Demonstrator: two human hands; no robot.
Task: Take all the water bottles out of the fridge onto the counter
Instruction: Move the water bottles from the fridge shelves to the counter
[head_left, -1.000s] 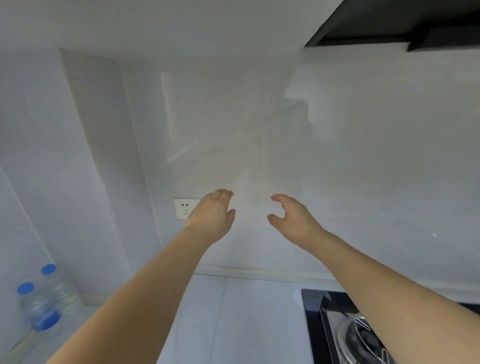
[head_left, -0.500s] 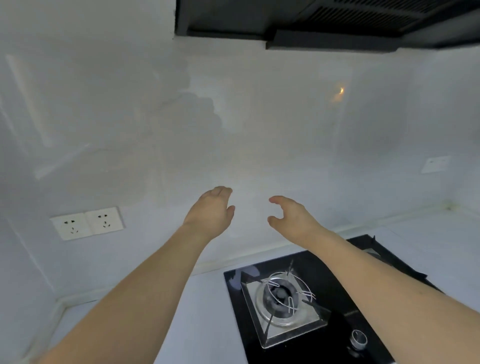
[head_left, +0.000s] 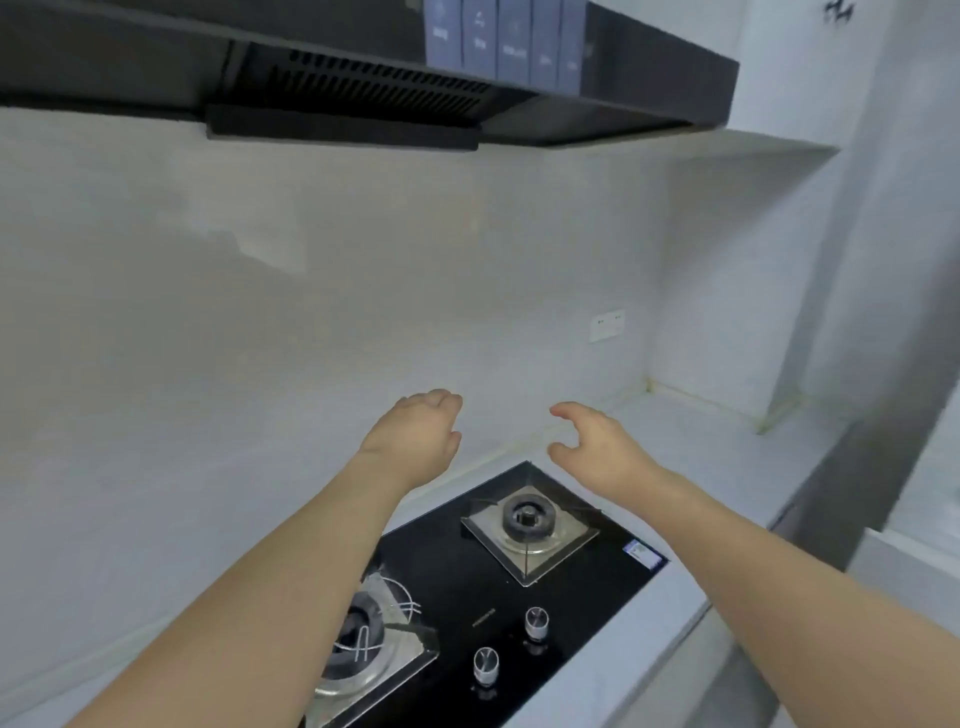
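Observation:
Both arms reach out in front of me above the counter (head_left: 691, 421). My left hand (head_left: 415, 436) hangs in the air with relaxed fingers and holds nothing. My right hand (head_left: 597, 447) is beside it, thumb and fingers loosely spread, also holding nothing. No water bottle and no fridge can be seen in this view.
A black gas hob (head_left: 498, 597) with two burners and two knobs lies under my arms. A black range hood (head_left: 363, 78) hangs overhead. A wall socket (head_left: 607, 325) sits on the white back wall. The pale counter runs right to a corner.
The view has swung to the right: the two blue-capped bottles at the left left the frame, then the hob and hood came in. My hands keep the same pose.

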